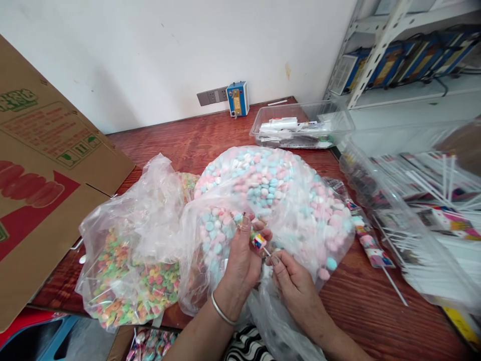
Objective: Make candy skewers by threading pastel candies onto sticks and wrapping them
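Fingers of left hand (242, 255) pinch candy stack on stick (258, 241); right hand (291, 281) fingers grip stick's lower end, just in front of pastel candy bag (278, 195). Stack half built, I judge. Finished wrapped sticks (370, 245) lie right of bag on desk (210, 135); bag mostly full.

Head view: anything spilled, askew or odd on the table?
One finished candy stick lies loose on the wooden table, right of the pastel candy bag, outside any bin. A few pastel pieces sit at that bag's lower right edge; whether they are inside it I cannot tell. Otherwise nothing spilled.
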The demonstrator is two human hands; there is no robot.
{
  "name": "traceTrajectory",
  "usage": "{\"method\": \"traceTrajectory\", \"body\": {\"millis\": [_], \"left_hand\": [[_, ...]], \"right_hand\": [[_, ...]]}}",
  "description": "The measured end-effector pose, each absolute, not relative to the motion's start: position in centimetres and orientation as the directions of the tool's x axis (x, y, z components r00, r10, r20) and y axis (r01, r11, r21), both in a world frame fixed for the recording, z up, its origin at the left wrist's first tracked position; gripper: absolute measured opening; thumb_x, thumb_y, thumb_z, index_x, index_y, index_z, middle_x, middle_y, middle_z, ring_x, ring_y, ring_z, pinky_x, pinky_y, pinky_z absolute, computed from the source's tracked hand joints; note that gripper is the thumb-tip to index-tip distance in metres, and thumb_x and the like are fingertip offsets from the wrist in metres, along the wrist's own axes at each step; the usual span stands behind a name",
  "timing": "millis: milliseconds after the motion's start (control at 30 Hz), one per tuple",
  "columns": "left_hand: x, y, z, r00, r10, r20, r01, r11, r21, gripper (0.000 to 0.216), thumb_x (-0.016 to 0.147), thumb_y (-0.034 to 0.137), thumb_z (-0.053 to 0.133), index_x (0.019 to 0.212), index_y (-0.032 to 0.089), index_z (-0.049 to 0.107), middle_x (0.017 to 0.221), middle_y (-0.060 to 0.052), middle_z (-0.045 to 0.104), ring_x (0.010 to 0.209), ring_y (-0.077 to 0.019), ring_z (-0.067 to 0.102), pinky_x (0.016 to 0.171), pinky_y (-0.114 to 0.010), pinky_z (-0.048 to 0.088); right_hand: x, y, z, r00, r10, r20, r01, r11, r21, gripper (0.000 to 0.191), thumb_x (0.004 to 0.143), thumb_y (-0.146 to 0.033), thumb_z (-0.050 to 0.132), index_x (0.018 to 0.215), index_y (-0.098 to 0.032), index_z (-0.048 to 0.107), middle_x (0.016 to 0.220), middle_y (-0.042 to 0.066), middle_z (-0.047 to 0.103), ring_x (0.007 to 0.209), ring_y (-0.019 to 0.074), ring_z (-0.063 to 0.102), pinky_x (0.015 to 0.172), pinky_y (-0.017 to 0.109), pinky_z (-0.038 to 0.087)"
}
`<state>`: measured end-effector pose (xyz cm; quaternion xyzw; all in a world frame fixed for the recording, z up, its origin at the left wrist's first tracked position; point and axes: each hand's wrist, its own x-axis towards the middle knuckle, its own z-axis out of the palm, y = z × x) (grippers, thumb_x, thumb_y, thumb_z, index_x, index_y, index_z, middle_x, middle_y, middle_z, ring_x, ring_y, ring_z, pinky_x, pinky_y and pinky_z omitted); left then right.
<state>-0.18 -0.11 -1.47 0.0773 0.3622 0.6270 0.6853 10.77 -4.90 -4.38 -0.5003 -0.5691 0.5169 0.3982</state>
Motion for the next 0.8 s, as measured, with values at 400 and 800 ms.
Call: {"method": "traceTrajectory", "body": {"millis": [400, 800], "left_hand": [[-1.0, -2.1, -2.5, -0.206, 0.957, 0.205, 0.483, -0.083, 0.872, 0.010, 0.087, 0.025, 0.058, 0.096, 0.022, 0.056, 0.087, -0.003, 0.070, 0.077, -0.0159, 0.066, 0.071, -0.029, 0.050], [-1.5, -2.1, -1.8, -0.329, 0.935, 0.136, 0.253, -0.052, 0.966, 0.011, 0.076, 0.017, 0.072, 0.084, 0.025, 0.072, 0.079, -0.003, 0.070, 0.072, -0.0164, 0.060, 0.071, -0.023, 0.042]], "right_hand": [[10.5, -3.8, -2.8, -0.032, 0.999, -0.005, 0.226, 0.002, -0.974, 0.026, 0.097, -0.036, 0.043, 0.083, -0.019, 0.057, 0.068, -0.002, 0.054, 0.060, 0.0149, 0.048, 0.055, 0.024, 0.038], [10.2, -4.4, -2.7, -0.032, 0.999, 0.017, 0.260, 0.025, -0.965, 0.022, 0.097, -0.030, 0.041, 0.084, -0.021, 0.056, 0.064, -0.002, 0.056, 0.054, 0.0148, 0.048, 0.052, 0.025, 0.036]]}}
